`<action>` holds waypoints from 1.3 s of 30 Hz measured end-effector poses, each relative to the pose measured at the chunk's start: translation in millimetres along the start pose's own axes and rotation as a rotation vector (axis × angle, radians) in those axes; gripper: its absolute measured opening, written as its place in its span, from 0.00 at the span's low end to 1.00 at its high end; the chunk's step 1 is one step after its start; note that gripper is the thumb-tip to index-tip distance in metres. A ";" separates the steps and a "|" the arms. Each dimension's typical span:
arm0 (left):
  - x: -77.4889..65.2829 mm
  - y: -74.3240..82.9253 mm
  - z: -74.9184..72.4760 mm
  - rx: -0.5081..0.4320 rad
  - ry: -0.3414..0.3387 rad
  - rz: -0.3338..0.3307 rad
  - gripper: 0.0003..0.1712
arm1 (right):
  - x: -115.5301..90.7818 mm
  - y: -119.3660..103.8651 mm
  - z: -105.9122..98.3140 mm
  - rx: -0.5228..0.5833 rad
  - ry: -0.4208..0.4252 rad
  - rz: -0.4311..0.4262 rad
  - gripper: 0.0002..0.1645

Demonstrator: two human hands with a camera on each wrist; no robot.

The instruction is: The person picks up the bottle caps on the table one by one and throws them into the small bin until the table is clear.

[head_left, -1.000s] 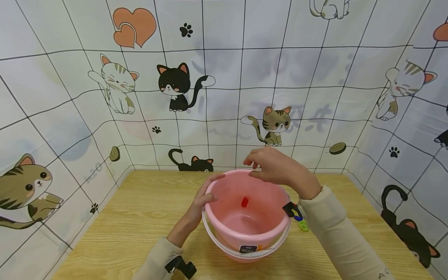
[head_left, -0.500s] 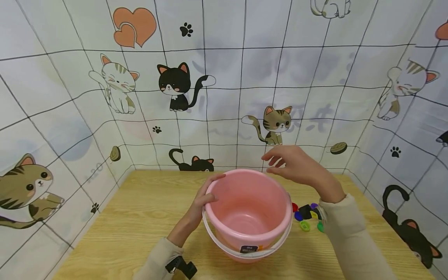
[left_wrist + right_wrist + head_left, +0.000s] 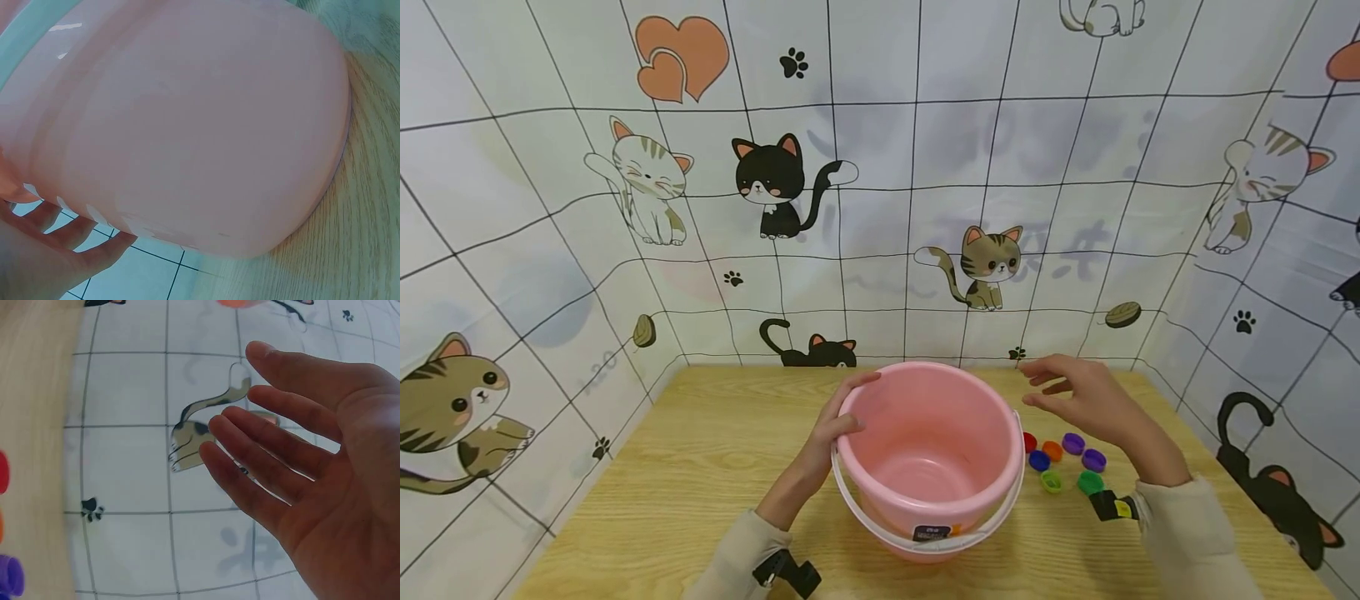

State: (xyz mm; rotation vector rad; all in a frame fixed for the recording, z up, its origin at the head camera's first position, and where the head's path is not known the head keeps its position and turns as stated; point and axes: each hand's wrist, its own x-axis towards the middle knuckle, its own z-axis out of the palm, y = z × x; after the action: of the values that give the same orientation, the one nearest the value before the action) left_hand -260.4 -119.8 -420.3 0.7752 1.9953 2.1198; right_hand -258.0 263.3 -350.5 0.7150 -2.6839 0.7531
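A pink plastic bucket (image 3: 936, 408) with a white handle (image 3: 917, 547) stands on the wooden table, its opening tipped towards me. My left hand (image 3: 827, 429) grips its left rim, thumb over the edge; in the left wrist view the fingers (image 3: 103, 250) lie along the outer wall. Nothing shows on the part of the bucket's inside that I see; the near part of its floor is hidden. My right hand (image 3: 1090, 400) hovers to the right of the bucket, holding nothing. Its fingers are loosely bent and apart in the right wrist view.
Several small round plastic caps lie right of the bucket: purple (image 3: 1073, 443), orange (image 3: 1052, 451), blue (image 3: 1039, 460), light green (image 3: 1051, 481), green (image 3: 1090, 482) and a red one (image 3: 1029, 442) partly behind the rim. A cat-print wall covering (image 3: 880, 208) encloses the table (image 3: 700, 467).
One second ago a small red piece was in mid-bucket below my right hand; now it is out of sight. My right hand has moved right, off the bucket, uncovering the caps. My left hand stays.
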 end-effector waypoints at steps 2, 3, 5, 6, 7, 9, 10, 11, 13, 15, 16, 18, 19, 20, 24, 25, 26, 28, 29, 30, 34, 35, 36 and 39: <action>-0.2 -0.2 -0.1 0.000 0.001 0.000 0.42 | -7.0 9.5 4.4 -0.003 0.002 0.010 0.24; -0.2 -0.3 -0.1 0.000 0.001 0.000 0.42 | -10.2 14.2 6.5 -0.007 0.003 0.014 0.24; -0.2 -0.3 -0.1 0.001 0.003 0.001 0.42 | -15.9 23.1 10.4 -0.007 0.004 0.020 0.23; -0.2 -0.3 -0.1 0.002 0.004 0.001 0.42 | -18.3 27.1 12.2 -0.007 0.007 0.021 0.23; -0.2 -0.3 -0.1 0.002 0.004 0.000 0.42 | -20.8 30.6 13.5 -0.007 0.006 0.024 0.22; -0.4 -0.4 0.0 0.004 0.008 -0.002 0.42 | -25.4 36.6 15.5 -0.004 0.009 0.019 0.22; -0.3 -0.4 0.0 0.003 0.009 -0.002 0.42 | -27.3 39.0 16.0 -0.003 0.012 0.017 0.22; -0.2 -0.4 0.1 0.001 0.009 -0.002 0.42 | -29.1 41.2 16.5 -0.004 0.013 0.017 0.21; 0.0 -0.5 0.1 0.000 0.009 -0.003 0.42 | -32.3 44.6 17.0 -0.001 0.014 0.022 0.21; 0.3 -0.8 0.1 -0.003 0.006 -0.001 0.42 | -35.1 47.2 17.4 -0.002 0.008 0.039 0.21; 0.5 -0.9 0.1 -0.004 0.003 0.000 0.42 | -36.4 48.4 17.9 -0.004 0.007 0.049 0.20; 0.7 -1.2 0.0 -0.004 0.002 0.002 0.42 | -38.8 50.5 18.9 -0.005 0.003 0.069 0.21; 0.8 -1.3 -0.1 -0.003 0.001 0.003 0.42 | -39.8 51.5 19.4 -0.007 0.000 0.079 0.21; 0.8 -1.5 -0.2 -0.004 0.002 0.004 0.42 | -40.8 52.5 20.1 -0.007 -0.003 0.087 0.21; 0.7 -1.8 -0.4 0.001 0.005 0.004 0.42 | -44.3 57.0 23.0 0.005 -0.019 0.113 0.22; 0.6 -1.8 -0.4 0.001 0.005 0.003 0.42 | -45.3 58.3 23.6 0.007 -0.024 0.119 0.22; 0.5 -1.8 -0.3 0.001 0.006 0.002 0.42 | -46.2 59.6 24.0 0.009 -0.029 0.125 0.22; 0.3 -1.8 -0.1 0.002 0.008 0.001 0.42 | -47.6 61.4 24.5 0.013 -0.041 0.142 0.22; 0.1 -1.7 0.0 0.000 0.009 0.000 0.42 | -48.2 62.0 24.6 0.014 -0.046 0.151 0.22; 0.0 -1.6 -0.1 -0.001 0.009 -0.001 0.42 | -48.7 62.6 24.8 0.014 -0.051 0.159 0.22; -0.5 -1.1 -0.1 -0.004 0.012 -0.003 0.42 | -51.4 65.2 24.9 0.025 -0.058 0.170 0.21; -0.5 -1.0 -0.1 -0.005 0.011 -0.003 0.42 | -52.3 66.0 24.9 0.030 -0.057 0.166 0.21; -0.5 -1.0 -0.1 -0.005 0.011 -0.003 0.42 | -53.3 66.7 24.9 0.033 -0.056 0.163 0.21; -0.5 -0.9 -0.1 -0.006 0.008 -0.002 0.42 | -55.9 67.9 25.6 0.043 -0.054 0.162 0.20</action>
State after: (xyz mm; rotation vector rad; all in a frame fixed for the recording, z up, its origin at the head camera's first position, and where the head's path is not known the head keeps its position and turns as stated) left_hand -260.3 -119.9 -421.4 0.7656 1.9916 2.1301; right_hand -249.3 321.6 -420.8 0.5399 -2.8081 0.8437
